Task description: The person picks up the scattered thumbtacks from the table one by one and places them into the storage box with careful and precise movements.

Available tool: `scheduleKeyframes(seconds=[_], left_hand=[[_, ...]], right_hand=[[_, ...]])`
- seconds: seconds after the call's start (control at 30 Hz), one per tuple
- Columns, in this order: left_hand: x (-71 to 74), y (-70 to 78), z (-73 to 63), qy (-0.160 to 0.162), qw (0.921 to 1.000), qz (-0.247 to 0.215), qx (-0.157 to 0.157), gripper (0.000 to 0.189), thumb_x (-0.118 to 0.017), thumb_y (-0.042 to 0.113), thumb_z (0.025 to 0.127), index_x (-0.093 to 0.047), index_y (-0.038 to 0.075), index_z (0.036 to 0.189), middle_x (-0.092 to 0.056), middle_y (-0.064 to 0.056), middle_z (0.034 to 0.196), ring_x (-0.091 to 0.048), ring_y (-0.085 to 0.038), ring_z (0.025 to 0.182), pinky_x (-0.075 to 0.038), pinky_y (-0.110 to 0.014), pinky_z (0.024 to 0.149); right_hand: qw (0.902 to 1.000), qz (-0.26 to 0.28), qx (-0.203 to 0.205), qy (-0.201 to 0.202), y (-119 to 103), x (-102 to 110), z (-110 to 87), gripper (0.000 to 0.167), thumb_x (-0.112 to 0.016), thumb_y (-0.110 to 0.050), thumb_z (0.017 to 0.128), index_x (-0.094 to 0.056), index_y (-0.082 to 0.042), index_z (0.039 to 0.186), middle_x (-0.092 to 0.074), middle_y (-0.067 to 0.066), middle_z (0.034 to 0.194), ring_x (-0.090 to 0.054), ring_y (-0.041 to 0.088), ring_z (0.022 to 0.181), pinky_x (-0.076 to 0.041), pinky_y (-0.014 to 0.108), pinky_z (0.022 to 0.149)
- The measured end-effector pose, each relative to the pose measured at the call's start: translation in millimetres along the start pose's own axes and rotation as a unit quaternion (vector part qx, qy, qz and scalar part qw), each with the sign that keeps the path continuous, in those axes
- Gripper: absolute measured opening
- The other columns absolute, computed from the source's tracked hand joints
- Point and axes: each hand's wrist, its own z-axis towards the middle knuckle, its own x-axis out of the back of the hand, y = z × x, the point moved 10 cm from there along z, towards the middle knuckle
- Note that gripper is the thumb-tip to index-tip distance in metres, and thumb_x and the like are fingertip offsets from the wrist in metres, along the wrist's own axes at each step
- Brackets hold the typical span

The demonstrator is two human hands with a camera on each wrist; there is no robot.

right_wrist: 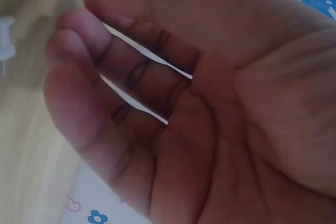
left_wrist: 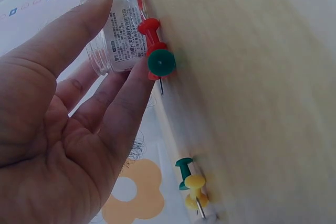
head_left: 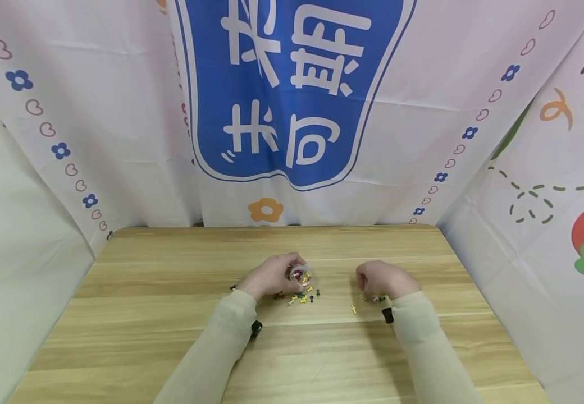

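Observation:
My left hand (head_left: 272,275) holds a small clear plastic jar (left_wrist: 126,38) with a printed label, thumb on one side and fingers on the other. Inside the jar, seen from above, lie red, yellow and white push pins (head_left: 299,275). A loose group of push pins (head_left: 303,300) lies by the jar's near side; a red pin (left_wrist: 150,31) and a green pin (left_wrist: 161,63) show close to the left fingers. My right hand (head_left: 380,279) is low over the table with curled fingers. Its thumb tip is out of frame in the right wrist view, so whether it pinches a pin is hidden.
Near the right hand, a yellow pin (head_left: 354,309) and some white and green pins (head_left: 379,299) lie on the wooden table (head_left: 302,359). A black pin (head_left: 233,287) is left of the left hand. Printed white curtains (head_left: 130,129) surround the table's back and sides.

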Motion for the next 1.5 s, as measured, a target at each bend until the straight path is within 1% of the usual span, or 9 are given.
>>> scheduleKeyframes(seconds=[0.1, 0.27, 0.37, 0.47, 0.57, 0.67, 1.0, 1.27, 1.5], left_hand=[[0.0, 0.3, 0.1, 0.001, 1.0000, 0.000, 0.001, 0.049, -0.099, 0.018, 0.097, -0.075, 0.017, 0.141, -0.082, -0.009, 0.141, -0.077, -0.027, 0.124, -0.064, -0.054, 0.116], [0.0, 1.2, 0.4, 0.001, 1.0000, 0.005, -0.001, 0.049, -0.099, 0.019, 0.097, -0.075, 0.017, 0.140, -0.081, -0.010, 0.141, -0.077, -0.026, 0.123, -0.064, -0.054, 0.115], [0.2, 1.5, 0.3, 0.000, 1.0000, 0.006, 0.000, 0.050, -0.099, 0.019, 0.097, -0.075, 0.017, 0.140, -0.081, -0.010, 0.142, -0.077, -0.026, 0.123, -0.064, -0.054, 0.115], [-0.1, 1.3, 0.0, -0.001, 1.0000, 0.006, 0.001, 0.050, -0.098, 0.019, 0.098, -0.074, 0.018, 0.141, -0.081, -0.010, 0.143, -0.077, -0.026, 0.123, -0.064, -0.054, 0.115], [-0.3, 1.3, -0.1, -0.002, 1.0000, 0.007, 0.001, 0.049, -0.098, 0.019, 0.099, -0.074, 0.018, 0.142, -0.081, -0.010, 0.143, -0.077, -0.026, 0.124, -0.064, -0.054, 0.115], [-0.4, 1.9, -0.4, -0.003, 1.0000, 0.007, -0.001, 0.050, -0.097, 0.019, 0.099, -0.074, 0.018, 0.143, -0.081, -0.010, 0.143, -0.077, -0.025, 0.123, -0.064, -0.053, 0.115], [-0.1, 1.3, -0.1, 0.000, 1.0000, 0.009, -0.002, 0.050, -0.097, 0.019, 0.099, -0.074, 0.018, 0.143, -0.081, -0.009, 0.142, -0.076, -0.024, 0.122, -0.064, -0.053, 0.115], [-0.1, 1.1, 0.6, 0.002, 1.0000, 0.007, -0.002, 0.049, -0.098, 0.018, 0.098, -0.074, 0.018, 0.141, -0.082, -0.009, 0.141, -0.076, -0.024, 0.121, -0.064, -0.053, 0.115], [0.1, 1.2, -0.3, 0.001, 1.0000, 0.002, 0.001, 0.050, -0.098, 0.018, 0.098, -0.075, 0.018, 0.142, -0.082, -0.010, 0.141, -0.077, -0.025, 0.121, -0.064, -0.053, 0.114]], right_hand=[[0.9999, -0.008, -0.014, 0.001, 2.1, -3.7, 1.1, 0.027, -0.083, 0.011, 0.085, -0.068, -0.011, 0.090, -0.067, 0.004, 0.089, -0.061, 0.021, 0.081, -0.048, 0.033, 0.068], [0.9997, -0.019, -0.018, -0.002, 3.9, -9.9, 7.4, 0.029, -0.077, 0.014, 0.084, -0.066, -0.012, 0.084, -0.064, 0.002, 0.083, -0.056, 0.019, 0.075, -0.044, 0.031, 0.065], [0.9997, -0.025, 0.002, -0.002, -1.1, -13.0, 12.8, 0.027, -0.076, 0.014, 0.088, -0.068, -0.012, 0.086, -0.065, 0.002, 0.083, -0.057, 0.018, 0.074, -0.046, 0.030, 0.065], [0.9980, -0.042, 0.046, 0.009, -12.0, -14.9, 18.8, 0.024, -0.078, 0.010, 0.097, -0.070, -0.011, 0.090, -0.066, 0.001, 0.085, -0.058, 0.017, 0.076, -0.048, 0.029, 0.068], [0.9944, -0.060, 0.084, 0.024, -21.7, -16.7, 24.5, 0.022, -0.080, 0.005, 0.104, -0.071, -0.012, 0.093, -0.064, -0.001, 0.085, -0.056, 0.015, 0.078, -0.046, 0.029, 0.072], [0.9909, -0.077, 0.105, 0.035, -27.3, -18.8, 28.7, 0.022, -0.081, 0.002, 0.105, -0.070, -0.013, 0.093, -0.061, -0.003, 0.083, -0.054, 0.014, 0.078, -0.043, 0.028, 0.072], [0.9901, -0.079, 0.107, 0.045, -30.5, -18.2, 29.4, 0.024, -0.081, 0.005, 0.103, -0.071, -0.013, 0.092, -0.062, -0.003, 0.082, -0.054, 0.013, 0.076, -0.043, 0.026, 0.070], [0.9921, -0.059, 0.100, 0.047, -31.1, -11.8, 25.5, 0.021, -0.077, 0.008, 0.102, -0.075, -0.012, 0.096, -0.069, -0.001, 0.089, -0.057, 0.015, 0.078, -0.045, 0.027, 0.069], [0.9841, -0.077, 0.144, 0.070, -41.4, -6.5, 25.8, 0.019, -0.074, 0.009, 0.102, -0.077, -0.010, 0.097, -0.071, -0.001, 0.090, -0.058, 0.013, 0.080, -0.049, 0.027, 0.072]])
